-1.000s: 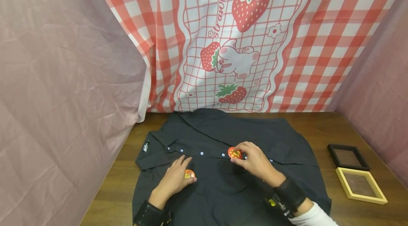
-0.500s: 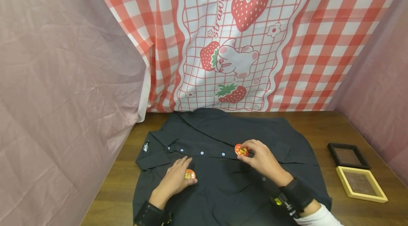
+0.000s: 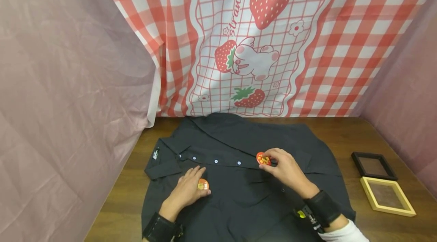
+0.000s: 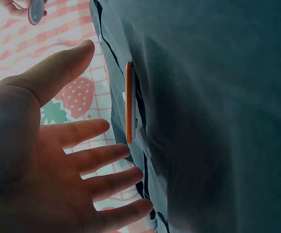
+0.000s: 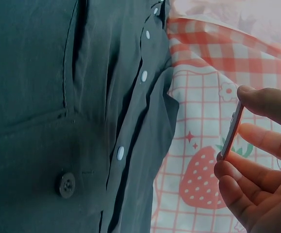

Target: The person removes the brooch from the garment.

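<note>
A dark button-up shirt (image 3: 235, 192) lies spread on the wooden table, its collar to the left. Between thumb and fingertips, my right hand (image 3: 286, 170) pinches a round red badge (image 3: 263, 159) over the button strip. The right wrist view shows that badge (image 5: 231, 130) edge-on, held off the cloth. My left hand (image 3: 186, 188) hovers over the shirt's left part with fingers spread. Beside it, an orange round badge (image 3: 203, 184) sits against the shirt, partly behind the thumb side in the head view. In the left wrist view, this orange badge (image 4: 129, 103) stands apart from the straight fingers.
At the right of the table (image 3: 358, 132) lie a black frame (image 3: 356, 166) and a pale yellow frame (image 3: 370, 194), edges meeting. A red-checked strawberry cloth (image 3: 252, 63) hangs behind the table. Pink cloth (image 3: 68, 101) hangs at the left side.
My right hand has moved to the right along the button strip with the red badge in its pinch. The left hand stays almost still. The head view has tilted slightly.
</note>
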A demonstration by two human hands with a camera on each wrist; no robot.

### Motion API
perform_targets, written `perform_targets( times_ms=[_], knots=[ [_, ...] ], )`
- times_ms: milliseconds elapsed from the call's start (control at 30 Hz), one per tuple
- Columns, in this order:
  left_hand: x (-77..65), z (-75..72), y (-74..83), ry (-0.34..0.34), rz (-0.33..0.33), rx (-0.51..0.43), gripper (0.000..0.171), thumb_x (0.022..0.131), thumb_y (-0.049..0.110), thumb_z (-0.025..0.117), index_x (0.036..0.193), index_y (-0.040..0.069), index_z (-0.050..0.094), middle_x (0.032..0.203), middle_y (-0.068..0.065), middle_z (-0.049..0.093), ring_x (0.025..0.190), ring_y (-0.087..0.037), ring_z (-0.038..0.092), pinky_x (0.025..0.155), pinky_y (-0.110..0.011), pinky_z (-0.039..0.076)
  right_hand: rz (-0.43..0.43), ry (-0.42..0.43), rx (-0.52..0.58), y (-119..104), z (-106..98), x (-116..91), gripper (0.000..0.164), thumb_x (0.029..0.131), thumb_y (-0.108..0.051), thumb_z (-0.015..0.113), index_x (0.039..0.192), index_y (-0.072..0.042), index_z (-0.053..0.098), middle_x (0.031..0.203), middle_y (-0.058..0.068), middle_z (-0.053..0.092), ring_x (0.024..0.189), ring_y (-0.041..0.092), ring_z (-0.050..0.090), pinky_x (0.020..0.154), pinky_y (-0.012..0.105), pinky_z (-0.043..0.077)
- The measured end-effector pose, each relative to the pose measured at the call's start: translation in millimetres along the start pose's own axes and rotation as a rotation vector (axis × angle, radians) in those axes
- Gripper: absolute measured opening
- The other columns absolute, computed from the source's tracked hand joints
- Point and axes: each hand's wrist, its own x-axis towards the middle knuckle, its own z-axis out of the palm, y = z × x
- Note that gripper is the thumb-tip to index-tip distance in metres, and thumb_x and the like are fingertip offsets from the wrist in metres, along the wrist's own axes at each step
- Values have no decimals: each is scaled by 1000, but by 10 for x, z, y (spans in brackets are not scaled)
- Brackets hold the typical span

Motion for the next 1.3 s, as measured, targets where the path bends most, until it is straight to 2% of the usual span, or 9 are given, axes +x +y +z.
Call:
perform_targets(
  times_ms=[333, 600, 833, 1033, 1300],
  knots=[
    [72, -76, 24, -17, 8, -12, 74, 80, 35, 78, 140, 3, 49, 148, -23, 45, 138, -44, 39, 105, -66, 34, 2, 60, -52, 28, -136, -14, 31, 69, -19, 88, 95, -10, 74, 98, 6, 70, 88, 21, 63, 70, 39, 55],
    [50, -66, 26, -17, 1, -16, 76, 80, 34, 78, 140, 2, 47, 147, -25, 44, 136, -44, 41, 102, -66, 36, 26, 38, -22, 34, -200, -40, 32, 71, -17, 86, 98, -7, 73, 100, 9, 69, 89, 25, 66, 75, 46, 58],
    [50, -69, 36, -33, -16, -41, 76, 80, 33, 79, 141, 2, 46, 147, -26, 43, 135, -46, 41, 104, -64, 37, 7, 81, -35, 87, -252, -57, 30, 70, -17, 87, 95, -7, 73, 97, 8, 70, 85, 25, 66, 73, 46, 58],
    [35, -61, 45, -46, -26, -41, 76, 79, 32, 80, 141, 2, 46, 146, -27, 43, 134, -46, 41, 103, -64, 38, 47, 82, -40, 128, -300, -105, 31, 71, -16, 86, 97, -6, 72, 99, 10, 70, 87, 26, 66, 75, 48, 57],
    [11, -18, 34, -29, -24, -30, 75, 78, 32, 80, 139, 1, 48, 144, -27, 45, 133, -46, 42, 103, -64, 38, 78, 76, -73, 210, -312, -192, 33, 72, -19, 86, 99, -6, 72, 99, 9, 69, 84, 23, 64, 72, 41, 56]
  ],
)
